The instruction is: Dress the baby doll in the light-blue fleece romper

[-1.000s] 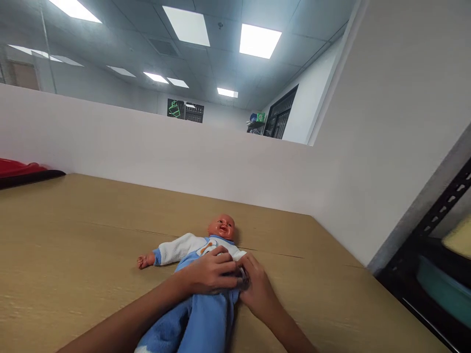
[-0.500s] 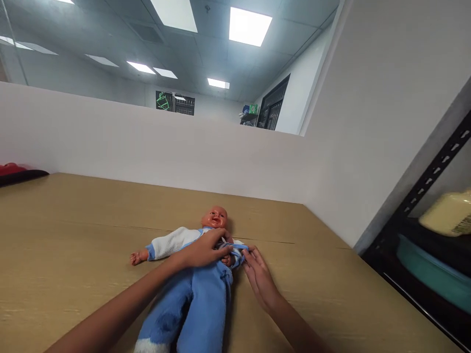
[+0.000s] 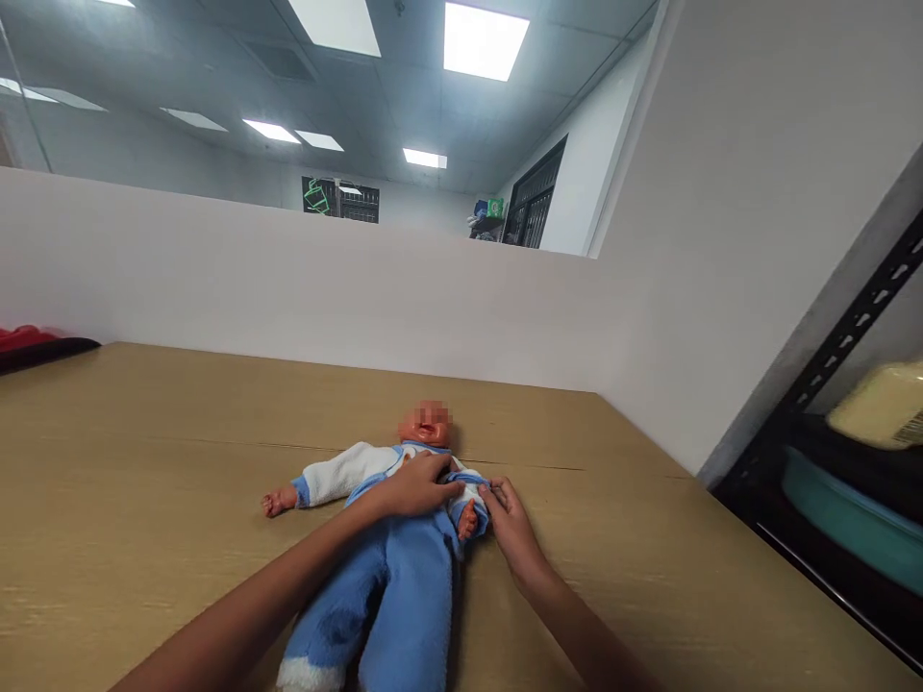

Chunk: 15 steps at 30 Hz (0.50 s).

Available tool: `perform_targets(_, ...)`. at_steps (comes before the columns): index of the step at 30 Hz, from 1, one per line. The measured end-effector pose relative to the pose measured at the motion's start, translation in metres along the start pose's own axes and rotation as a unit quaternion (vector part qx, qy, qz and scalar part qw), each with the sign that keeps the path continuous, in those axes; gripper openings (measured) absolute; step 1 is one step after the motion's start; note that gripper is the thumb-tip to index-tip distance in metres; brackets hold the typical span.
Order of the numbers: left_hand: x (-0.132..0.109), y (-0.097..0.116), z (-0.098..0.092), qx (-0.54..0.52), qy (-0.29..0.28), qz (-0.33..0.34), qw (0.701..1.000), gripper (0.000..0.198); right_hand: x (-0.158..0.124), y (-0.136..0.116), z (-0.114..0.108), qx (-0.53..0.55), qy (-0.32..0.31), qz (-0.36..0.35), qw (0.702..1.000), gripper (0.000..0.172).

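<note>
White wall (image 3: 324,308) runs across 12 o'clock behind a wooden table (image 3: 612,577), with a long glazed opening above it onto a lit room. At 3 o'clock a black rack (image 3: 851,336) bears a yellow pack (image 3: 880,408) and a teal tub (image 3: 851,519); a red thing (image 3: 27,336) sits at 10 o'clock, cut off by the edge of view.

On the table, between the forearms, the doll (image 3: 418,577) lies on its back. Its long axis runs nearly straight away from the person: head (image 3: 424,428) just past 12, legs toward 6 and 7. One arm (image 3: 342,473) stretches out to 8 o'clock, free of both hands.

What matters is the other arm, on the 4 o'clock side of the chest. Its sleeve (image 3: 472,478) is bunched, and the doll's small hand (image 3: 467,520) pokes out below. From the right hand (image 3: 509,524) this sleeve lies at 9 o'clock, touching the fingertips; thumb and forefinger are nearly closed and seem to pinch its outer edge. The left hand (image 3: 416,485) rests over the chest, fingers loosely bent, tips reaching the sleeve's inner side; whether they grip cloth, I cannot tell. The right is nearer the cuff.
</note>
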<state>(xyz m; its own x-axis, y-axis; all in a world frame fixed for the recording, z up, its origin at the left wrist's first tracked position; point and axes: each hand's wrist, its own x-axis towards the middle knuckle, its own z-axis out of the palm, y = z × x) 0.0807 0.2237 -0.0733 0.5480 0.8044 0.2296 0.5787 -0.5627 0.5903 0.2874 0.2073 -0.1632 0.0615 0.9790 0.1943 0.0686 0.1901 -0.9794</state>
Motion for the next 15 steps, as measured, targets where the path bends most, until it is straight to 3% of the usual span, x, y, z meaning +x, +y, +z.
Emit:
perform_targets(4,0.002,0.000,0.003,0.009,0.020,-0.001,1.000,0.019,0.007,-0.001,0.005,0.068,0.015,0.039,0.997,0.059)
perform_targets(9,0.002,0.005,0.006,0.060,0.078,-0.008,0.995,0.013,0.018,-0.006,0.019,0.131,-0.020,0.084,0.988,0.053)
perform_targets(15,0.003,0.006,0.004,0.171,0.125,-0.028,0.977,0.011,0.039,-0.015,0.021,0.144,-0.047,0.076,0.986,0.046)
